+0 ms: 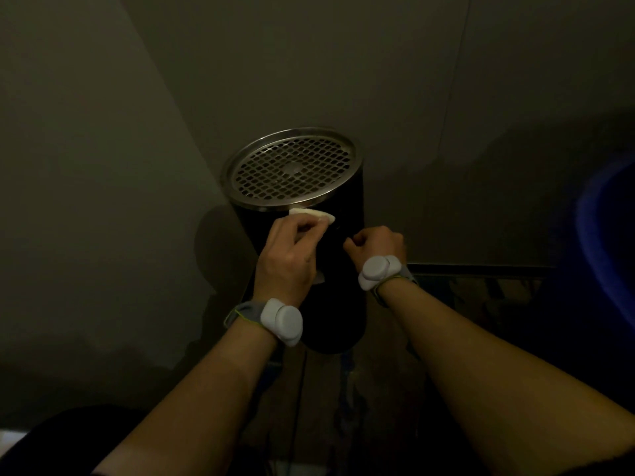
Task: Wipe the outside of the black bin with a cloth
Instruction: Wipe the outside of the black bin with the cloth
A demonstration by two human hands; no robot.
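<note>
The dim light swallows most of the black bin (347,207), whose lower wall is hidden behind the left hand (290,250) and wrist; a dark blue shape (604,214) is cut off at the frame's edge. The left hand pinches a white cloth (314,214), pressed to the bin wall just under the perforated metal top (292,170). Beside it, the right hand (378,243) is curled into a fist, empty as far as shows, at the bin's side.

Count: 1 black bin (347,214); 1 perforated metal lid (292,170); 1 white cloth (312,214); 2 hands, left (292,255), right (378,243); 2 wrist devices (281,321), (378,271).
</note>
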